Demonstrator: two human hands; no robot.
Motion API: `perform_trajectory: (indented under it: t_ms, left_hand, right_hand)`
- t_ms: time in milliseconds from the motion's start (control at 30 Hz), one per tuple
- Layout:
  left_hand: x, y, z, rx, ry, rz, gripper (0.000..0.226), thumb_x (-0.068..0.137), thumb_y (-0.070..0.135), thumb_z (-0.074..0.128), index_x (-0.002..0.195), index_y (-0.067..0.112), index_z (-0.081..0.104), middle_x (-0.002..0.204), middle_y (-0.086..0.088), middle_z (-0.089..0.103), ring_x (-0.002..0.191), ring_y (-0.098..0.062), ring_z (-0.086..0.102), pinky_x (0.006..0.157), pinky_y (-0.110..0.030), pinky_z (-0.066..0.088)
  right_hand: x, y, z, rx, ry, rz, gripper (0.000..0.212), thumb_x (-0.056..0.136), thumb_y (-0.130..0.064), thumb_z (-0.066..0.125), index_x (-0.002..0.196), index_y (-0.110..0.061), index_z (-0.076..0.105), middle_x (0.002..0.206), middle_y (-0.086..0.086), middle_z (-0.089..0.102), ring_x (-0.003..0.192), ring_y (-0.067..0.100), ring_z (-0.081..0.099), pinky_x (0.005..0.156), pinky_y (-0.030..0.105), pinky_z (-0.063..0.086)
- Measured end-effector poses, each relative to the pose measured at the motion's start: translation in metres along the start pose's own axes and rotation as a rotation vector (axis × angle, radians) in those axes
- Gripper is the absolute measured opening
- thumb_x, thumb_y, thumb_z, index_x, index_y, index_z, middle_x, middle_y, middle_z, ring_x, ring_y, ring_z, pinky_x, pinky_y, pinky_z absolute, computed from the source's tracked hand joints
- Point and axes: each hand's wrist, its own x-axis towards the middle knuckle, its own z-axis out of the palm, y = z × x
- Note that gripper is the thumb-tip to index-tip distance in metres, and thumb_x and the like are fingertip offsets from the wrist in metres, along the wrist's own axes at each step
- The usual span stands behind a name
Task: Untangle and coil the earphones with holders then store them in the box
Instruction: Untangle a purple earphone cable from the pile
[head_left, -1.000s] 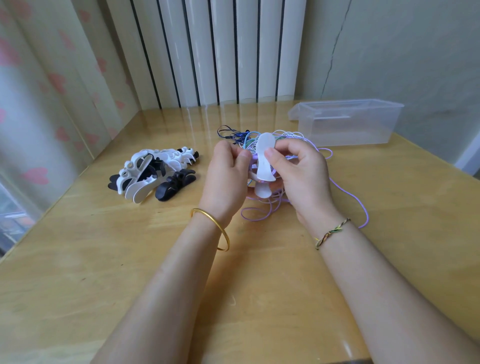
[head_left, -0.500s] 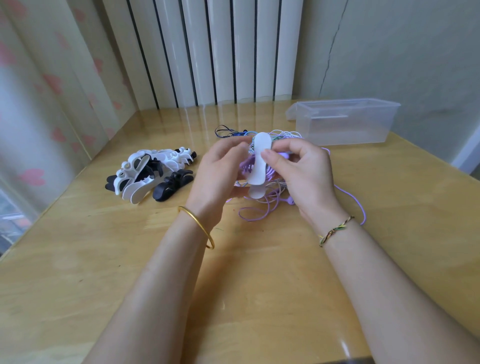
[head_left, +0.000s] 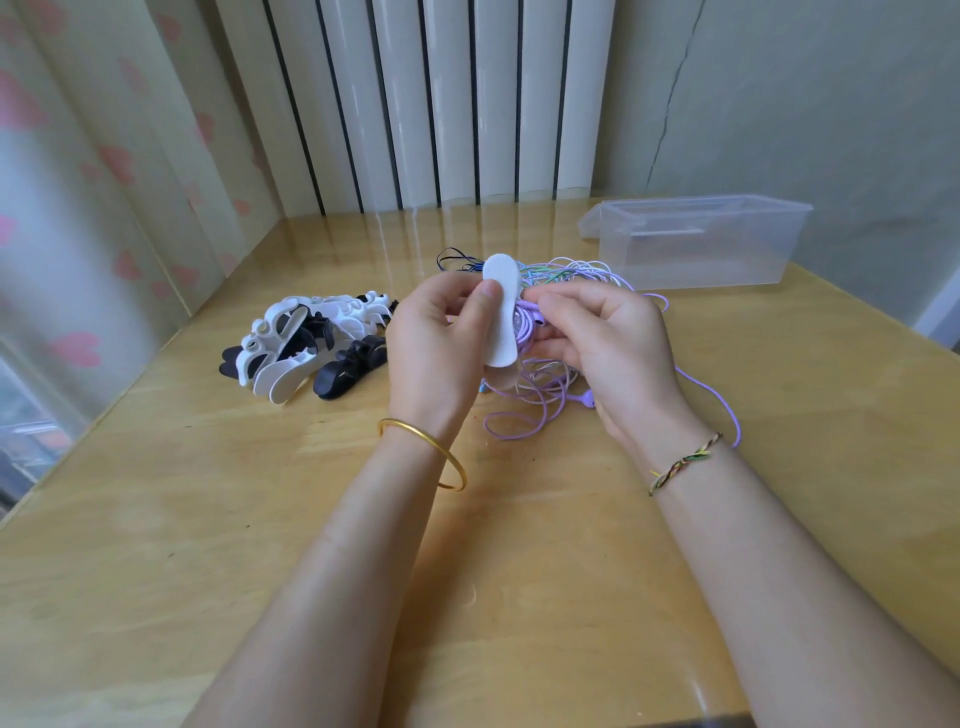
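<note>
My left hand (head_left: 441, 343) grips a white oval cord holder (head_left: 502, 312) upright above the table, thumb pressed on its face. My right hand (head_left: 608, 348) pinches the purple earphone cord (head_left: 524, 327) wound against the holder's right side. Loose purple loops (head_left: 530, 410) and an earbud hang down onto the table below. Behind the hands lies a tangle of white, green and dark blue earphones (head_left: 566, 270). The clear plastic box (head_left: 701, 244) stands open at the back right.
A pile of white and black holders (head_left: 311, 343) lies on the wooden table (head_left: 260, 519) to the left. A curtain hangs along the left edge, and vertical blinds and a wall stand behind the table.
Both hands lifted slightly and the holder turned more upright. The left thumb moved onto the holder's face, and the right hand shifted to the cord beside it.
</note>
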Motion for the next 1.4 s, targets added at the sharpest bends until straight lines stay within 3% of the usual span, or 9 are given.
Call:
perform_trajectory:
  t_ms: [167, 233, 333, 567, 700, 833, 1100, 1267, 1400]
  left_hand:
    - [0.002, -0.003, 0.0, 0.055, 0.103, 0.021, 0.019, 0.079, 0.032, 0.054, 0.061, 0.027, 0.056, 0.058, 0.007, 0.05, 0.068, -0.042, 0.064, 0.064, -0.06, 0.051]
    - [0.003, -0.005, 0.001, 0.095, 0.142, 0.06, 0.02, 0.084, 0.026, 0.056, 0.064, 0.026, 0.055, 0.06, 0.007, 0.05, 0.065, -0.027, 0.062, 0.066, -0.05, 0.053]
    - [0.002, -0.006, 0.002, 0.172, 0.197, 0.121, 0.021, 0.09, 0.014, 0.057, 0.069, 0.016, 0.055, 0.06, 0.011, 0.049, 0.057, -0.001, 0.046, 0.059, -0.015, 0.039]
    - [0.0, -0.003, 0.001, 0.141, 0.225, 0.068, 0.021, 0.091, 0.014, 0.058, 0.071, 0.018, 0.053, 0.065, 0.014, 0.052, 0.057, 0.011, 0.048, 0.057, -0.006, 0.035]
    - [0.001, -0.002, 0.003, 0.064, 0.235, 0.025, 0.019, 0.088, 0.017, 0.064, 0.071, 0.017, 0.055, 0.067, 0.012, 0.055, 0.058, 0.008, 0.05, 0.062, -0.011, 0.041]
    - [0.002, 0.0, 0.009, -0.004, 0.22, -0.031, 0.022, 0.086, 0.02, 0.067, 0.068, 0.021, 0.054, 0.068, 0.005, 0.059, 0.066, -0.013, 0.056, 0.068, -0.035, 0.052]
    - [0.001, 0.006, 0.012, -0.082, 0.23, -0.089, 0.024, 0.086, 0.018, 0.067, 0.068, 0.015, 0.052, 0.064, 0.0, 0.058, 0.052, -0.006, 0.055, 0.049, -0.021, 0.047]
    - [0.017, 0.018, 0.027, -0.069, 0.147, -0.159, 0.023, 0.08, 0.02, 0.072, 0.064, 0.012, 0.058, 0.063, -0.006, 0.064, 0.059, -0.02, 0.062, 0.066, -0.044, 0.058]
    - [0.048, 0.039, 0.049, 0.004, 0.054, -0.122, 0.024, 0.079, 0.021, 0.073, 0.06, 0.013, 0.061, 0.059, -0.001, 0.063, 0.056, -0.014, 0.056, 0.063, -0.032, 0.049]
  right_hand:
    - [-0.002, -0.001, 0.001, 0.014, 0.032, 0.01, 0.016, 0.089, 0.004, 0.056, 0.084, -0.008, 0.066, 0.064, 0.005, 0.057, 0.05, 0.008, 0.058, 0.055, 0.022, 0.054]
    - [-0.002, -0.001, 0.002, 0.058, 0.026, 0.037, 0.016, 0.088, 0.006, 0.056, 0.081, -0.006, 0.065, 0.062, 0.006, 0.057, 0.049, 0.009, 0.057, 0.052, 0.022, 0.053]
    - [0.0, -0.001, 0.002, 0.137, 0.017, 0.13, 0.014, 0.086, 0.009, 0.056, 0.078, -0.003, 0.061, 0.062, 0.007, 0.057, 0.047, 0.01, 0.056, 0.048, 0.022, 0.052]
    - [-0.005, -0.002, 0.0, -0.062, -0.107, 0.087, 0.006, 0.087, -0.006, 0.064, 0.081, -0.007, 0.062, 0.075, 0.004, 0.066, 0.061, 0.008, 0.058, 0.054, 0.029, 0.057]
    - [0.001, 0.0, -0.002, -0.318, -0.057, -0.116, 0.015, 0.083, -0.014, 0.07, 0.071, -0.023, 0.067, 0.061, -0.017, 0.065, 0.06, -0.001, 0.058, 0.058, 0.017, 0.049]
    - [0.002, -0.002, -0.001, -0.395, -0.028, -0.157, 0.01, 0.084, -0.022, 0.07, 0.074, -0.021, 0.068, 0.063, -0.011, 0.067, 0.058, 0.003, 0.063, 0.062, 0.027, 0.053]
    - [0.0, -0.01, -0.002, -0.255, -0.134, 0.022, 0.031, 0.075, -0.023, 0.078, 0.081, -0.014, 0.05, 0.089, 0.017, 0.067, 0.069, 0.03, 0.07, 0.06, 0.048, 0.058]
    - [0.015, -0.017, -0.018, -0.241, -0.086, 0.066, 0.019, 0.081, -0.003, 0.07, 0.083, -0.01, 0.052, 0.091, 0.023, 0.063, 0.074, 0.035, 0.066, 0.054, 0.037, 0.058]
    - [0.043, -0.036, -0.04, -0.205, -0.003, 0.03, 0.019, 0.081, 0.001, 0.068, 0.077, -0.011, 0.054, 0.079, 0.014, 0.064, 0.065, 0.022, 0.061, 0.059, 0.034, 0.057]
